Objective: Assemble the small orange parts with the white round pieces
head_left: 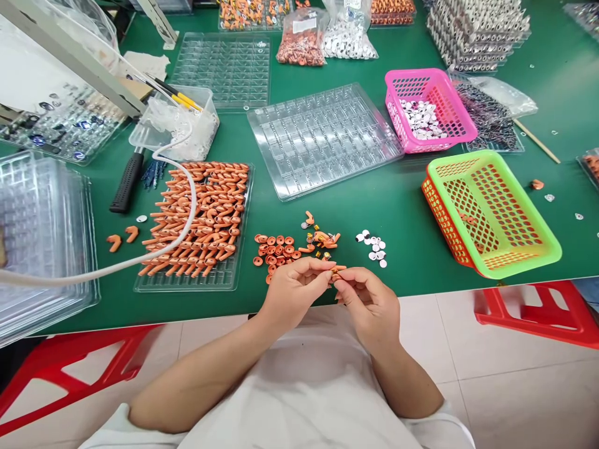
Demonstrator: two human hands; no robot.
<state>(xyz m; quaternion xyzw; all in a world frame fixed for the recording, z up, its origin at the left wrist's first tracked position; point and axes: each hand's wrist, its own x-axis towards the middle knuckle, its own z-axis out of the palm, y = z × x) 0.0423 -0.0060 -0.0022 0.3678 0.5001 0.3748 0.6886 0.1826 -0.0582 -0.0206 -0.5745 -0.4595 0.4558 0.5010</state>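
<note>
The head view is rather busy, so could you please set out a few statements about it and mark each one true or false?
1. The left hand and the right hand meet at a small orange part. True.
2. The pink basket holds orange caps. False: it holds white pieces.
3. The green basket is nearer the person than the pink basket. True.
4. The black handle lies to the right of the tray of orange parts. False: the black handle is to the left of that tray.
5. Loose white discs lie to the right of the hands, on the green basket's side. True.
</note>
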